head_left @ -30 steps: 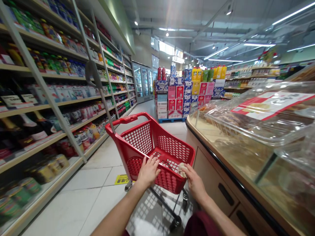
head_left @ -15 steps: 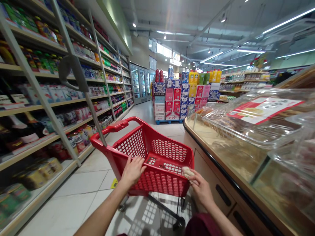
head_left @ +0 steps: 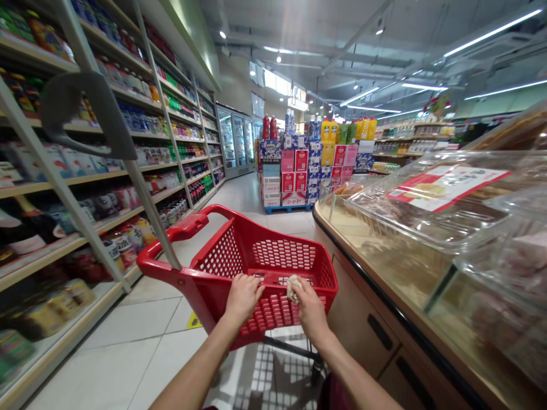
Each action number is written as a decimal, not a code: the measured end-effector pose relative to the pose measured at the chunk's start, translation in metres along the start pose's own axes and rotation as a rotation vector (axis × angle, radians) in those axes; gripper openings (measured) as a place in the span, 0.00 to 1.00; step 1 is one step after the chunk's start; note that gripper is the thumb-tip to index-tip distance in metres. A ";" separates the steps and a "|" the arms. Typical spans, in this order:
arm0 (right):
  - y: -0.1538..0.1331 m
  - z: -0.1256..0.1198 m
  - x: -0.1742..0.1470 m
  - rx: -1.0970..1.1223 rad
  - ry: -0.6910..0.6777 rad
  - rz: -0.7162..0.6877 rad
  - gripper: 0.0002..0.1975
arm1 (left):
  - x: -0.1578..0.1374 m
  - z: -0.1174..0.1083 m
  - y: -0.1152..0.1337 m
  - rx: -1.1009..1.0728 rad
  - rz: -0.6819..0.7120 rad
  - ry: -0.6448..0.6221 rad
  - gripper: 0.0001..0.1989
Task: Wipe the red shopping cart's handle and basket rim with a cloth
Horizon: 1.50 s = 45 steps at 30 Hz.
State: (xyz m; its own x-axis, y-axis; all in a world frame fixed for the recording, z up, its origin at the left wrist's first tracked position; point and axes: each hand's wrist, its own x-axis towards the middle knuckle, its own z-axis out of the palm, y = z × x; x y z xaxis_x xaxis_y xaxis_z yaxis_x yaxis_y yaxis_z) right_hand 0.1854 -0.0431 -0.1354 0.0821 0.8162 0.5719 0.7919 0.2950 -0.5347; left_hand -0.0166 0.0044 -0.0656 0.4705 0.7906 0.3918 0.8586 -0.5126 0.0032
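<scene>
A red plastic shopping cart point(head_left: 222, 285) with lattice sides stands side-on in front of me, with no goods visible in its basket. The fingers of my left hand point(head_left: 244, 297) curl over the cart's near rim. To the right of it, my right hand point(head_left: 310, 304) pinches a crumpled off-white cloth point(head_left: 294, 288) against the same rim. Whether it is fabric or paper I cannot tell. A grey loop handle point(head_left: 92, 117) on a metal pole rises from the cart's left end.
Drink shelves point(head_left: 106, 225) line the left side. A glass-edged counter point(head_left: 363, 259) with clear plastic food boxes point(head_left: 440, 199) runs close along the right. Ahead stand stacked cartons point(head_left: 294, 176) on a blue pallet point(head_left: 288, 209), and glass-door fridges point(head_left: 237, 136) farther back.
My right hand has moved left along the rim with the cloth, closer to my left hand. My left hand has shifted slightly right. The cart's grey handle appears larger and farther left.
</scene>
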 end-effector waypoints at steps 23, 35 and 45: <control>-0.007 0.019 0.014 0.063 0.035 -0.145 0.27 | -0.023 -0.008 -0.004 0.175 -0.051 0.008 0.19; 0.001 -0.017 0.030 0.484 0.233 0.314 0.13 | -0.035 -0.032 -0.030 0.167 -0.069 0.040 0.18; 0.001 0.006 0.016 -0.039 0.103 0.044 0.08 | -0.041 -0.041 -0.043 0.170 -0.136 0.088 0.17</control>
State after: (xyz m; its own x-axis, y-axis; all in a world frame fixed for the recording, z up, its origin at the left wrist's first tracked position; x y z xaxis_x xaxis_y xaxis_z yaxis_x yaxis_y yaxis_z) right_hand 0.1838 -0.0269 -0.1307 0.1776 0.7719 0.6104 0.8092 0.2385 -0.5370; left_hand -0.0817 -0.0196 -0.0437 0.3351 0.8125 0.4770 0.9383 -0.3335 -0.0911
